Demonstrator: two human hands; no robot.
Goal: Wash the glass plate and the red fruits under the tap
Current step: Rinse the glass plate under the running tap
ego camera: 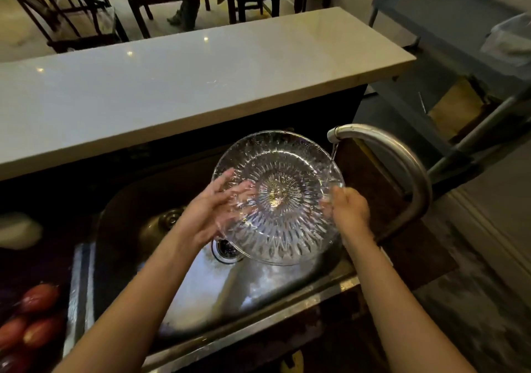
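Glass plate (277,200) above the sink (218,283), tap (382,148) at its rim; right grip (349,210) a rim pinch, left grip (212,208) spread flat.

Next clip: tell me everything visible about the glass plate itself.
The glass plate is clear, round and shallow, cut with ribs radiating from a starburst centre. It looks wet, is tilted with its face toward the camera, and is held above the sink. The right hand grips its right rim; the left hand lies against its left side with straight, spread fingers. A thin stream from the tap lands on its upper right rim.
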